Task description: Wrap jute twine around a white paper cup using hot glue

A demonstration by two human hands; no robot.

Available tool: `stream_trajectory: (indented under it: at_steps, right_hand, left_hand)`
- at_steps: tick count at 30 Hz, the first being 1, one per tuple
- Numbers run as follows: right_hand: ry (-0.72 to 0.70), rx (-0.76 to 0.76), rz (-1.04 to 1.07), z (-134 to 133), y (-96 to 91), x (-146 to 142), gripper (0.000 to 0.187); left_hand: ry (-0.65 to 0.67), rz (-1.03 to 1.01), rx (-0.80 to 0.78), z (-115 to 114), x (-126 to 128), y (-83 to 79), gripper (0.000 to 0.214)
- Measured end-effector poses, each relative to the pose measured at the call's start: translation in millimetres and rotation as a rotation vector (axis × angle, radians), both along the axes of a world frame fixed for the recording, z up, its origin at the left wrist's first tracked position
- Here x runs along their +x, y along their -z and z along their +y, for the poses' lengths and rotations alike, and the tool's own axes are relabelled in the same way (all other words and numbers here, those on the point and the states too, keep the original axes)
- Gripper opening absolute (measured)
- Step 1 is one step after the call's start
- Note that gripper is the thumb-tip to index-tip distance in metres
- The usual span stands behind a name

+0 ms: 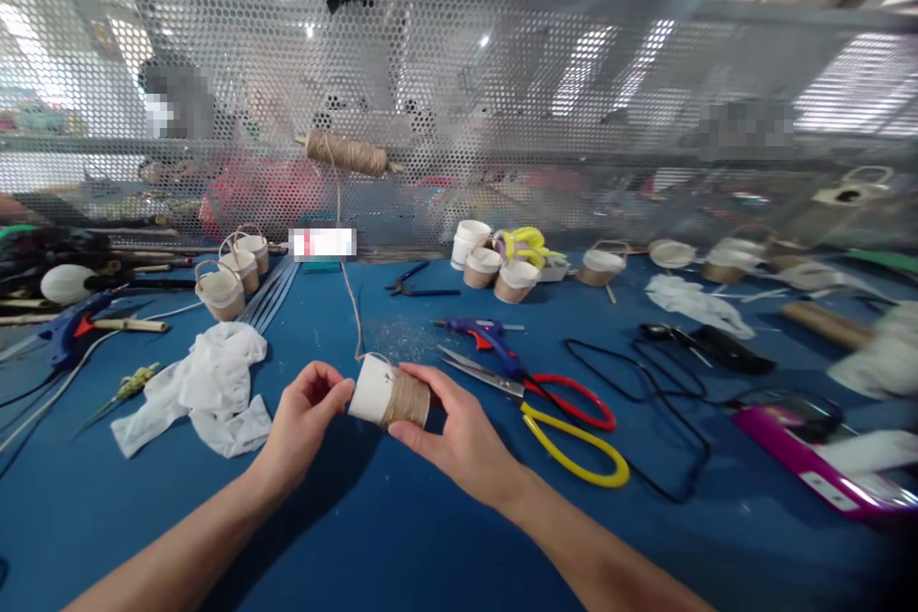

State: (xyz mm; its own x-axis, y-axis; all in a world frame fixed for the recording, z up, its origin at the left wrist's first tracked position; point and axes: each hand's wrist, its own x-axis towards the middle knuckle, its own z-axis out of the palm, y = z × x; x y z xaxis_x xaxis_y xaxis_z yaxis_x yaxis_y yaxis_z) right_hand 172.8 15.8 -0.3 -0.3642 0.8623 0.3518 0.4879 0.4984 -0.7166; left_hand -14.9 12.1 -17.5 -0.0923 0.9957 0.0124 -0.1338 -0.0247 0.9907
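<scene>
A small white cup (373, 389) lies tilted on its side between my hands, a band of brown twine (408, 400) wound around its right part. My right hand (459, 430) grips the wound end, with fingers above and thumb below. At the white end, my left hand (312, 406) is closed in a pinch, thumb and fingertips against the cup's edge. From a twine spool (348, 154) in front of the perforated screen, a strand (351, 292) runs down to the top of the cup.
Large scissors (535, 392) and a blue glue gun (494, 341) lie just right of my hands. White crumpled cloth (207, 387) is at left. Pliers (420, 287) and several twine-wrapped cups (517, 279) stand along the perforated screen (502, 115). A black cord (688, 392) trails at right.
</scene>
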Motion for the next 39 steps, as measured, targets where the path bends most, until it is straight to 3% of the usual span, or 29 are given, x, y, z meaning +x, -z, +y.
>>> stream_trajectory:
  at_steps: [6, 10, 19, 23, 30, 39]
  right_hand:
    - [0.020, 0.134, -0.025, 2.1, 2.3, 1.1, 0.050]
    - [-0.027, 0.218, -0.048, 1.0, 4.2, -1.2, 0.054]
    - [-0.083, 0.212, -0.034, -4.0, -2.2, -3.2, 0.054]
    - [-0.070, 0.135, 0.013, -1.8, -4.0, -1.5, 0.053]
    - [-0.109, -0.193, 0.157, -2.3, -5.7, -2.1, 0.053]
    - [-0.145, -0.296, 0.205, -5.7, -7.2, -3.9, 0.043]
  left_hand:
    - [-0.052, -0.028, 0.029, 4.0, -6.4, -9.1, 0.024]
    - [0.003, -0.015, 0.040, -0.4, -6.0, -19.9, 0.027]
    - [0.377, 0.117, -0.007, -15.4, 1.4, -43.5, 0.029]
    - [0.433, 0.105, -0.017, -16.0, -2.2, -42.6, 0.030]
    - [0.439, 0.059, -0.045, -17.8, -3.5, -35.9, 0.035]
    - [0.365, 0.041, -0.078, -24.9, -0.6, -36.3, 0.027]
